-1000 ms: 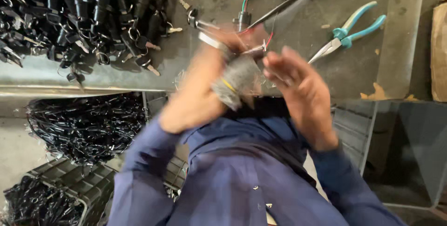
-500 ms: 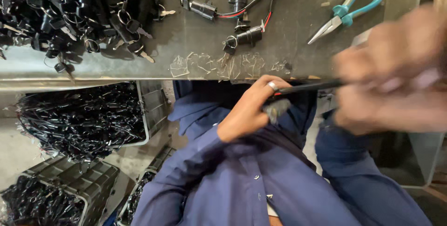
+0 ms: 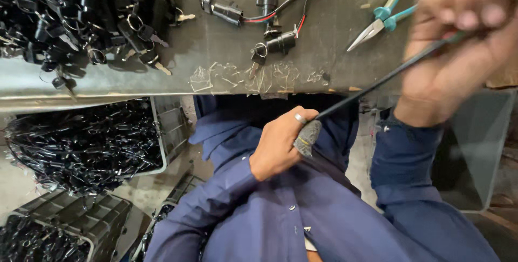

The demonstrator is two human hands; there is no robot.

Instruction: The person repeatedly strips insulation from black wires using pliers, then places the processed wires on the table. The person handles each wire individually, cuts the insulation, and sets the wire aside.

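Note:
My left hand [image 3: 280, 144] is closed low over my lap, a grey fabric cot on its thumb, pinching one end of a thin black cable [image 3: 377, 81]. The cable runs taut up and to the right into my right hand [image 3: 464, 41], which is raised, blurred and closed around the other end. Both arms wear blue sleeves. On the grey bench [image 3: 324, 19] above lie two black key switches with red and black wires [image 3: 270, 30].
Teal-handled pliers [image 3: 386, 16] lie on the bench at the right. A heap of black key switches with keys [image 3: 81, 19] fills the bench's left. Crates of black wired parts [image 3: 75, 148] stand below on the left. A grey bin [image 3: 475, 148] stands at the right.
My hands were together over the bench edge. The left dropped to my lap and the right pulled up and right, stretching the black cable between them.

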